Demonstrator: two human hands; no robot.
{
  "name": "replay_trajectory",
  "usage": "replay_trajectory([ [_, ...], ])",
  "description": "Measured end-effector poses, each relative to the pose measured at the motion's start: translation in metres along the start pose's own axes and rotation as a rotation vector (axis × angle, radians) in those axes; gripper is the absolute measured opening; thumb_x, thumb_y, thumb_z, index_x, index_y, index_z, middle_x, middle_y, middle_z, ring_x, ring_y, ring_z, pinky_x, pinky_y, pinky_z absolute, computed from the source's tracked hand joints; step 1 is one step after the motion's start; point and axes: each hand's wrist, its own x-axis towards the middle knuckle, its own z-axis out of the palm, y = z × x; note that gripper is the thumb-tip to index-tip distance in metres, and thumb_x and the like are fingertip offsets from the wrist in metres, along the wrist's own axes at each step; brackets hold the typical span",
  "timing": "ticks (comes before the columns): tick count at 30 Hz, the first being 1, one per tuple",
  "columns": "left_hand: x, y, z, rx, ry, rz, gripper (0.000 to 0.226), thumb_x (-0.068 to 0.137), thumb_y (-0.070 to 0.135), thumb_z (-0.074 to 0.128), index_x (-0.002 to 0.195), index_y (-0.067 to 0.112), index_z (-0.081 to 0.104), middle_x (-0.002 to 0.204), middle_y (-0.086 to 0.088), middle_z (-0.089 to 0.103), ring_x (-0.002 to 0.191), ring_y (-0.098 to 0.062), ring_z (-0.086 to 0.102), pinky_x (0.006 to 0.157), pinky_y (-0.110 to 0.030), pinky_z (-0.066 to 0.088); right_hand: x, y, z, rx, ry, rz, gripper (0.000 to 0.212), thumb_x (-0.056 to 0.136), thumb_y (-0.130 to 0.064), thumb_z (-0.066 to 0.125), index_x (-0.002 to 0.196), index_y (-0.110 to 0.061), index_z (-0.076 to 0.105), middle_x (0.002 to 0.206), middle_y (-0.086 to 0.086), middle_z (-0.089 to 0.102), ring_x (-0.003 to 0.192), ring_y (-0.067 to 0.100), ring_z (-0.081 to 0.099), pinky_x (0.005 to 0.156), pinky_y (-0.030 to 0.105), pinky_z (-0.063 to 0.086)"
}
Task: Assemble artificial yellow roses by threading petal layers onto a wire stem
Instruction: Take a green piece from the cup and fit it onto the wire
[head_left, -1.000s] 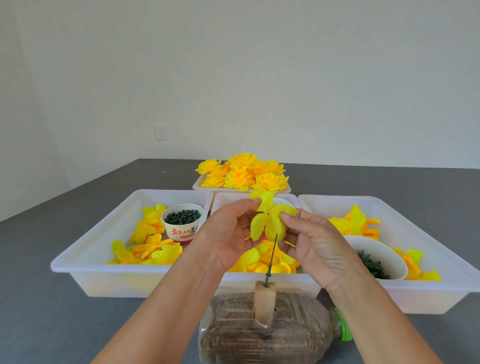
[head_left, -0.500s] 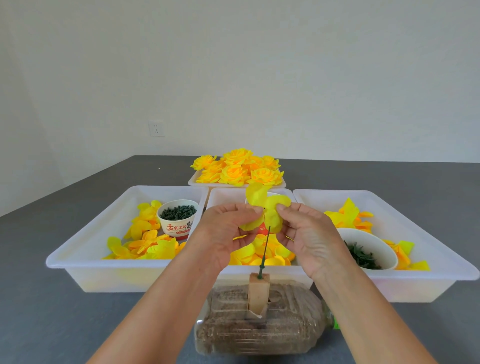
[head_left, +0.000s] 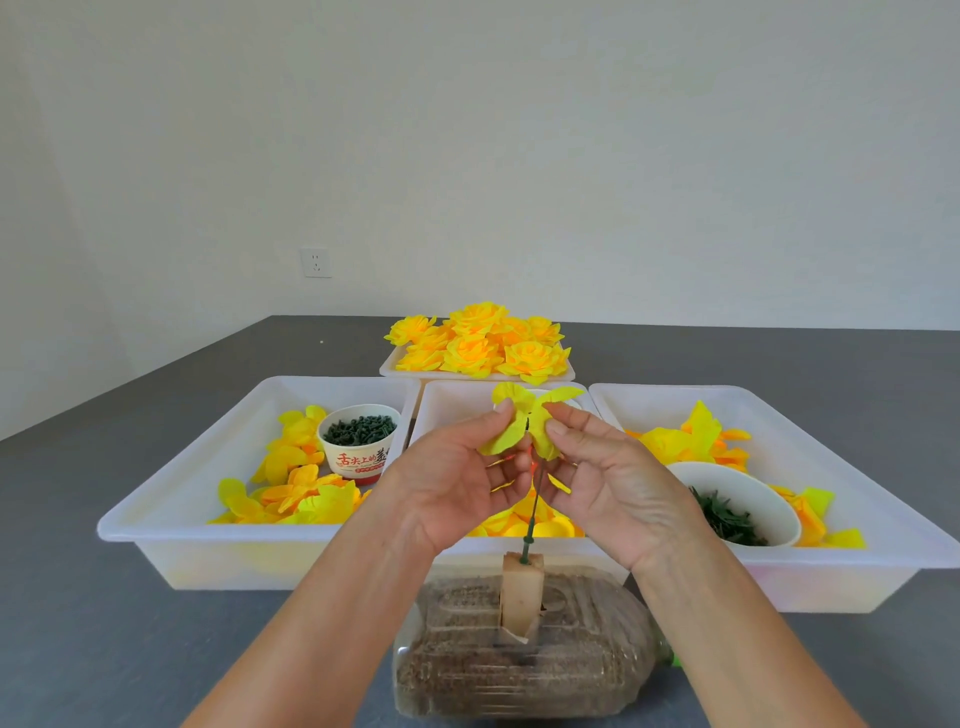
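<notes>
Bottom center, a sand-filled bottle (head_left: 524, 660) lies on the table (head_left: 78, 623) with a block (head_left: 522, 592) holding the green wire stem (head_left: 532, 514) upright. Mid-frame, left hand (head_left: 457, 483) and right hand (head_left: 618, 488) both pinch a yellow petal layer (head_left: 524, 421) at the stem's top, so threading looks underway; next move likely needs the layer's center kept on the wire and slid down. Behind: petal trays (head_left: 171, 499), finished roses (head_left: 478, 343) farthest.

Left hand (head_left: 457, 488) and right hand (head_left: 618, 488) pinch yellow petal layer (head_left: 524, 423) atop upright wire stem (head_left: 532, 514).
</notes>
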Motion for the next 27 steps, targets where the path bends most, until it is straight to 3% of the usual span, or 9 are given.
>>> replay_trajectory([
  [4,0.002,0.001,-0.002,0.079,0.069,0.076,0.012,0.087,0.021,0.059,0.081,0.014,0.066,0.066,-0.001,0.066,0.055,-0.013,0.06,0.065,-0.027,0.048,-0.001,-0.002,-0.002,-0.098,0.002,-0.034,0.028,0.059,-0.011,0.067,0.087,-0.014,0.067,0.072,0.001,0.071,0.061,0.01,0.064,0.069,0.029,0.046],
  [8,0.004,0.003,-0.003,0.122,0.125,0.13,0.007,0.088,0.014,0.058,0.084,0.015,0.063,0.069,0.0,0.066,0.057,-0.011,0.061,0.061,-0.025,0.05,-0.002,-0.002,-0.003,-0.165,0.001,-0.052,0.014,0.059,-0.013,0.066,0.067,-0.02,0.075,0.071,-0.001,0.071,0.06,0.009,0.064,0.07,0.028,0.046],
  [13,0.006,0.0,-0.003,0.158,0.175,0.25,0.012,0.083,0.0,0.061,0.089,0.009,0.065,0.078,-0.007,0.069,0.064,-0.018,0.065,0.062,-0.027,0.054,-0.004,-0.002,-0.005,-0.277,-0.037,-0.142,0.02,0.057,-0.021,0.073,0.076,-0.026,0.077,0.08,-0.002,0.073,0.068,0.007,0.066,0.06,0.02,0.05],
  [18,0.001,-0.004,0.001,0.302,0.191,0.405,0.014,0.078,-0.007,0.064,0.081,0.006,0.065,0.081,-0.014,0.066,0.074,-0.026,0.06,0.074,-0.036,0.051,-0.004,0.002,-0.004,-0.416,0.031,-0.356,0.015,0.072,-0.002,0.073,0.075,-0.017,0.072,0.07,-0.001,0.072,0.06,0.006,0.065,0.054,0.015,0.048],
  [22,-0.005,-0.005,0.001,0.456,0.186,0.581,0.019,0.074,-0.012,0.067,0.081,0.005,0.066,0.073,-0.006,0.068,0.058,-0.009,0.062,0.054,-0.018,0.049,-0.007,0.003,-0.005,-0.63,0.121,-0.604,0.032,0.074,0.008,0.071,0.073,-0.024,0.07,0.063,-0.013,0.07,0.052,-0.001,0.062,0.052,0.009,0.046],
  [25,-0.009,-0.008,-0.001,0.638,0.216,0.676,0.018,0.074,-0.007,0.072,0.082,0.01,0.069,0.081,-0.007,0.07,0.067,-0.012,0.065,0.063,-0.02,0.052,-0.013,0.004,-0.008,-0.764,0.137,-0.716,0.034,0.072,0.006,0.074,0.074,-0.028,0.068,0.062,-0.023,0.067,0.054,-0.009,0.059,0.055,0.002,0.041],
  [27,-0.012,-0.01,-0.003,0.758,0.261,0.734,0.019,0.074,-0.002,0.074,0.08,0.015,0.07,0.08,-0.004,0.071,0.071,-0.013,0.066,0.071,-0.02,0.052,-0.016,0.005,-0.008,-0.803,0.134,-0.751,0.031,0.071,0.005,0.075,0.075,-0.025,0.069,0.066,-0.019,0.069,0.059,-0.009,0.061,0.06,0.002,0.042],
])
